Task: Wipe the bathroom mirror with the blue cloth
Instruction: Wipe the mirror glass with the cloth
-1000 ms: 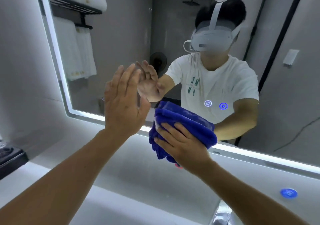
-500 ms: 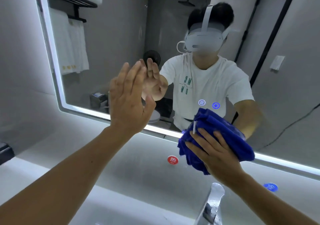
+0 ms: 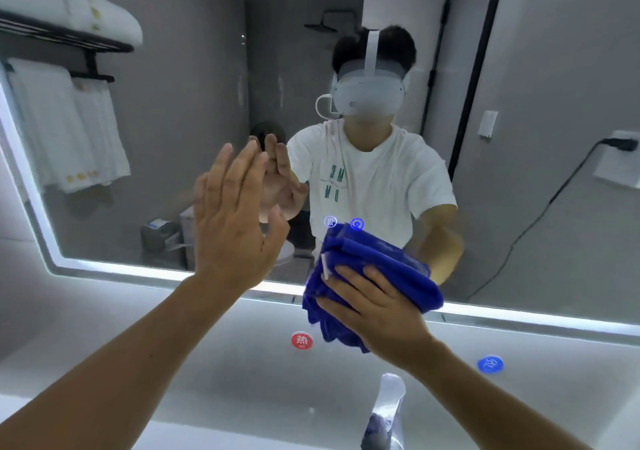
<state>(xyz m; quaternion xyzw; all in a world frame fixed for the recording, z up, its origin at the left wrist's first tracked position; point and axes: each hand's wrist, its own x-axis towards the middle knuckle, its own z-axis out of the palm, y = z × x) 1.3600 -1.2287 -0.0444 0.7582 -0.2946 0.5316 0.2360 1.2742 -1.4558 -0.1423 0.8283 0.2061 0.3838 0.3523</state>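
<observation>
Head view, right fingers (image 3: 349,278): spread, pressing blue cloth (image 3: 377,269) flat
Left hand (image 3: 232,221): straight-fingered, raised near glass, holding nothing
Cloth: on mirror (image 3: 180,120), at lower lit edge
Progress: likely partway; upper glass seemingly unwiped

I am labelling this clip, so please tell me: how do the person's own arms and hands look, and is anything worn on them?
Both forearms are bare to the frame's edge: no sleeve, watch, ring or glove shows on the left hand or the right hand. The mirror reflection shows a white short-sleeved T-shirt with green lettering.
</observation>
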